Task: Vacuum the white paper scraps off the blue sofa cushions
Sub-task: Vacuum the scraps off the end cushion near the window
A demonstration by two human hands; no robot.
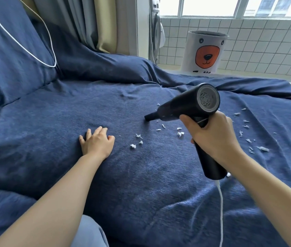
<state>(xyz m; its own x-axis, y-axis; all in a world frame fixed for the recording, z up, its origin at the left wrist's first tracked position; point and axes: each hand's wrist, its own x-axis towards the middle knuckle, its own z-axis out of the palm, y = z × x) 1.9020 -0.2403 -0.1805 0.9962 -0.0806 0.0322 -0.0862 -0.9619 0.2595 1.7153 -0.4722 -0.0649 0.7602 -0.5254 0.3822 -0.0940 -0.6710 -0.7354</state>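
Note:
A black handheld vacuum (187, 106) points left and down, its narrow nozzle (150, 117) touching the blue sofa cushion (55, 122). My right hand (212, 136) grips the vacuum's handle. My left hand (97, 141) rests flat on the cushion to the left of the nozzle, fingers spread. Several white paper scraps (180, 133) lie just below and right of the nozzle. More white scraps (262, 148) are scattered over the cushion at the far right.
A white cable (221, 202) hangs from the handle's bottom toward the lower edge. Another white cable (34, 54) loops over the sofa's back cushion at left. A white laundry basket (205, 50) with a bear face stands behind the sofa by a tiled wall.

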